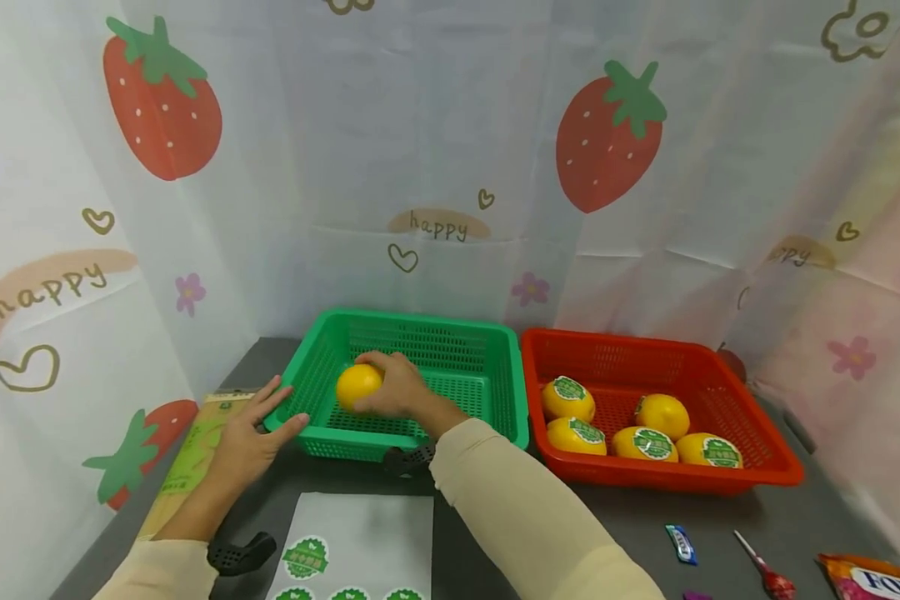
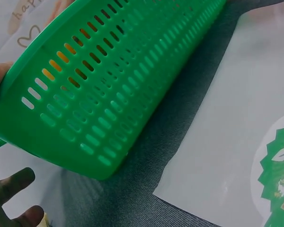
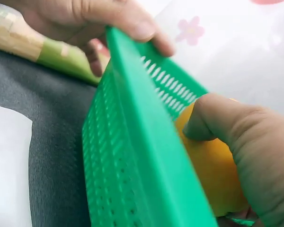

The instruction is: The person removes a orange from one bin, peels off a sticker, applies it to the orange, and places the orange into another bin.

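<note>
Yellow fruit, a plain orange (image 1: pixel 358 386) with no sticker on it, is held inside the green basket (image 1: pixel 465 333) by the right hand (image 1: pixel 397 392), whose fingers and thumb are curled round it near the basket's left wall. From the right wrist view the thumb is seen pressed on the fruit just behind the green rim. The left hand (image 1: pixel 249 437) is laid against the basket's near left corner with fingers fairly straight, so that the basket is touched and steadied rather than gripped.

Beside it, touching or nearly so, a red basket (image 1: pixel 765 467) is seen with five oranges, at least four of them labelled with round green stickers (image 1: pixel 568 387). A white sticker sheet (image 1: pixel 375 533) with more green labels is spread on the dark table (image 1: pixel 615 517) just in front of the green basket.

The step in hand is judged to be the handling of an unlabelled orange in the green basket. A firm hold on the round fruit is called for next, with the basket kept from sliding.
</note>
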A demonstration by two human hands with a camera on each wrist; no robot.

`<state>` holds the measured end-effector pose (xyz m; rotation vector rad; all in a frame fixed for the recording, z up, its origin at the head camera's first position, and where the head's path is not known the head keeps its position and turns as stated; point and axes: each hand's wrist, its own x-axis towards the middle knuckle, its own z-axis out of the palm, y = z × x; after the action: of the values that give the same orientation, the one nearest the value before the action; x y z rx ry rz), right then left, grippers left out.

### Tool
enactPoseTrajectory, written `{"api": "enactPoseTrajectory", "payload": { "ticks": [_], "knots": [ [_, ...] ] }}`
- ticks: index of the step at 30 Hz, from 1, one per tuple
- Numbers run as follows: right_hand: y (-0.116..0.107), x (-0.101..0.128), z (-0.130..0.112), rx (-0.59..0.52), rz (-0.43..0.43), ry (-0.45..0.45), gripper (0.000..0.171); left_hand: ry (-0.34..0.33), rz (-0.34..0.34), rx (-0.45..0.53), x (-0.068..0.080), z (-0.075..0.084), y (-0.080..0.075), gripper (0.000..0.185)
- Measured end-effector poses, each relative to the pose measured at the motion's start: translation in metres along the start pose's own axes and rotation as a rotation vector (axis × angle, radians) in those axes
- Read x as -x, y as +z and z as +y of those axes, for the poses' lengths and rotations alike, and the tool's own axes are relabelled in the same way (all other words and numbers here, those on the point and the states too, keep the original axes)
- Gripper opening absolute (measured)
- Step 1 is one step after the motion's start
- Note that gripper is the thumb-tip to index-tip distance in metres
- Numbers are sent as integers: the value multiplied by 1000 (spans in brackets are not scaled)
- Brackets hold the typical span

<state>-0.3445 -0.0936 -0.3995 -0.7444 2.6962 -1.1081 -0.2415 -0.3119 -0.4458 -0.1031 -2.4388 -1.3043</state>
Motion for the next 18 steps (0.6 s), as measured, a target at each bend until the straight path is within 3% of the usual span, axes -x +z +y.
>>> {"api": "enactPoseTrajectory", "payload": {
  "ticks": [7, 18],
  "knots": [
    [-40, 52, 4, -140, 112, -14, 73, 7, 18, 21, 1, -1, -1, 63],
    [-81, 167, 38, -302, 224, -251, 67, 5, -11, 26, 1, 1, 0, 65]
  ]
}}
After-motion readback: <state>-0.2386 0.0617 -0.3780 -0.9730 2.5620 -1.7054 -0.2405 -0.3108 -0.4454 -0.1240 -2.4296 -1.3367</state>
